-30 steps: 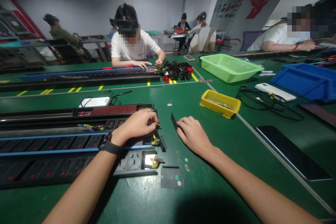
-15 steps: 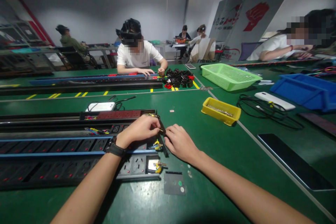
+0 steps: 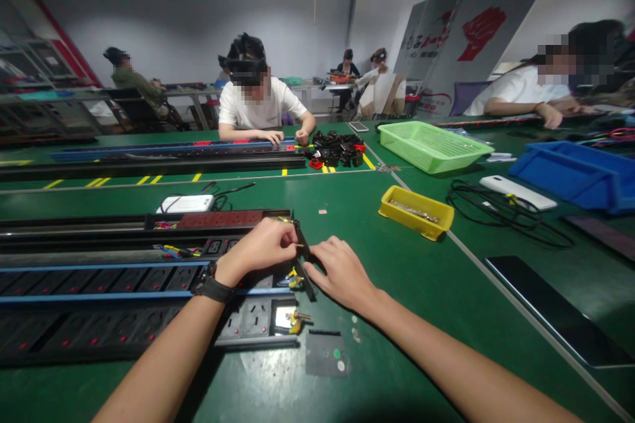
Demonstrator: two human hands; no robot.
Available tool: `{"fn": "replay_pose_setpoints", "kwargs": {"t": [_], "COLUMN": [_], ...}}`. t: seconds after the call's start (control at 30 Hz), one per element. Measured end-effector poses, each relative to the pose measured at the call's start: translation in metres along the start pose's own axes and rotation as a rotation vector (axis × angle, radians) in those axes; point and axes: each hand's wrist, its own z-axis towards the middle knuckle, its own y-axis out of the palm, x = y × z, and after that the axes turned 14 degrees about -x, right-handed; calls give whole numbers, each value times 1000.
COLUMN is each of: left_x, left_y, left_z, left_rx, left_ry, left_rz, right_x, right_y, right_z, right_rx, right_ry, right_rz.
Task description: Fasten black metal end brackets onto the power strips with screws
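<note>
My left hand is closed in a pinch on a thin brass-coloured pin, too small to name surely. It is held at the right end of the black power strips. My right hand is bent, its fingertips closed on the outer side of a narrow black end plate. That plate stands slantwise across the strip ends. Nearer me lie a blue-edged power strip and a black socket strip. Yellow-green wire ends with brass-coloured screws stick out from their ends. My left hand hides part of the strips behind it.
A yellow bin holds small metal parts. Beyond are a green basket and a blue bin. A phone, black cable and grey plate lie on the table. A co-worker sits opposite.
The view has shifted slightly. My right fingers have moved a little against the end plate, while my left hand keeps its pinch. The person at far right has lowered a hand.
</note>
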Motion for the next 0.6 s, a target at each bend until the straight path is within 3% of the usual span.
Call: {"fn": "replay_pose_setpoints", "kwargs": {"t": [0.43, 0.6], "left_x": [3, -2], "left_y": [2, 1], "left_z": [2, 1], "left_rx": [12, 6], "left_ry": [-38, 14], "left_rz": [111, 146], "right_x": [-2, 0], "right_y": [-2, -1], "right_z": [-3, -4], "right_rx": [8, 8], "right_ry": [-47, -115], "right_rz": [90, 103]}}
